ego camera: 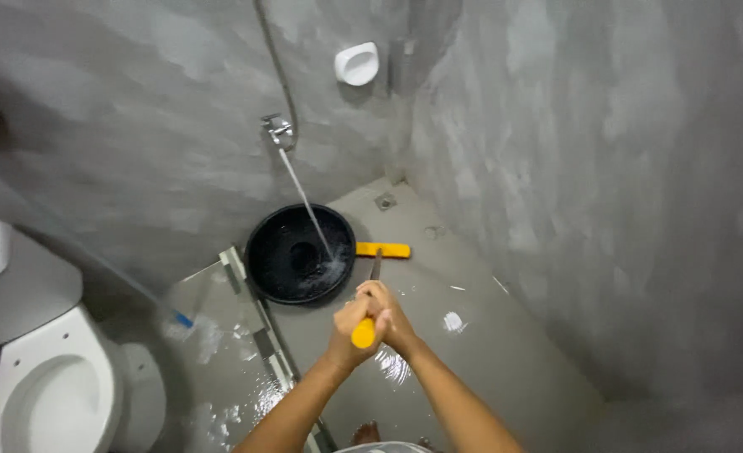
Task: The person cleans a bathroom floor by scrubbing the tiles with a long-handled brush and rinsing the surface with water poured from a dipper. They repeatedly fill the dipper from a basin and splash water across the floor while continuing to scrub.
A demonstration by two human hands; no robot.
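Both my hands grip the yellow end of a long-handled floor brush (364, 332). My left hand (349, 329) and my right hand (394, 322) are wrapped together around the handle. The handle runs away from me to a yellow brush head (383, 250) resting on the wet concrete floor beside a black bucket (272, 248). Water streams from a wall tap (278, 128) into the bucket, which is part full.
A white toilet (52, 377) stands at the lower left with a blue-tipped stick (182, 319) near it. A tiled strip (254, 323) crosses the floor. A floor drain (385, 201) sits in the corner. A white holder (357, 63) hangs on the grey wall. My foot (366, 434) shows below.
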